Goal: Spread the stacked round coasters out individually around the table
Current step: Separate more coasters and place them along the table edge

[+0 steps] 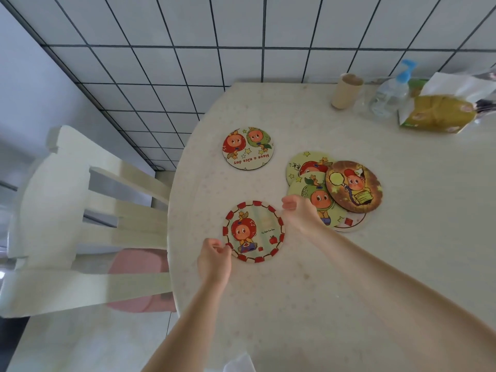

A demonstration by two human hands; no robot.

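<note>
- Cream speckled round worktop (335, 277) carries all the coasters; the places below are given relative to the red-checker-rimmed round coaster (253, 231), which lies flat near the worktop's left edge.
- Left hand (214, 260) sits at that coaster's lower-left rim; fingers (224, 248) are curled and touch or pinch the edge. Cannot tell if it is a firm grip.
- Right hand (299, 213) is just to the upper right of the coaster, fingers loosely open with a small gap between thumb and forefinger and nothing in them. It hangs over the near edge of the overlapping pile.
- Round coaster with red and green cartoon figures and "Have a nice day" text (248, 148) lies alone, farther from the camera than the red-rimmed one and well apart from it.
- Pile of overlapping coasters lies to the right: brown-rimmed round coaster (353, 186) on top, tilted over the others; pale green round coaster with a green-hooded figure (312, 196) beneath it, partly covered by the right hand; yellow-green round coaster (303, 163) behind; white round coaster (351, 224) peeking out at the bottom.
- Far right of the red-rimmed coaster, by the tiled wall: beige cardboard tube (346, 91), clear pump bottle with blue top (391, 92), yellow snack bag (434, 114).
- Left of it, off the worktop: cream slatted wooden chair (88, 210) with a pink cushion (137, 261).
</note>
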